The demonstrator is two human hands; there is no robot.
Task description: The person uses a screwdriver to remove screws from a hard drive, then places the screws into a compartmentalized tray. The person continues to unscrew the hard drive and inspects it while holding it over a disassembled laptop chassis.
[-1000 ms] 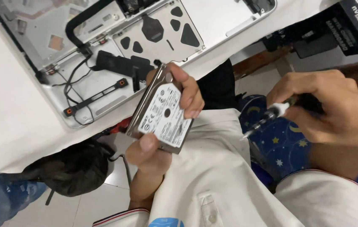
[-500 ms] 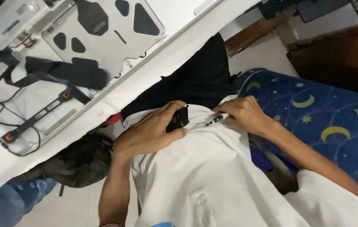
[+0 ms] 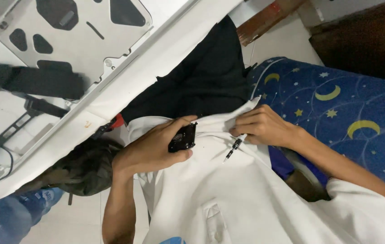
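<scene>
Two hands, both down at the lap over the white shirt. Left hand has its grip closed round a small dark drive, thumb under the lower edge and fingers curled over the top, so only the right end of it pokes out. It's edge-on to the camera, pressed against the shirt hem. Right hand is just beside it, fingers pinched shut on a little screwdriver whose black tip points down-left onto the cloth. Tip and drive are near but apart, with a narrow strip of bare shirt between them.

Out from there: black cloth sits above both hands, running up to the bench edge, which cuts diagonally across the upper left. An opened laptop shell lies on the bench with cables trailing at the far left. A camo bag hangs under the bench edge, close to the left wrist. Right of the right arm is a blue moon-and-star sheet, open and flat, plenty of room there.
</scene>
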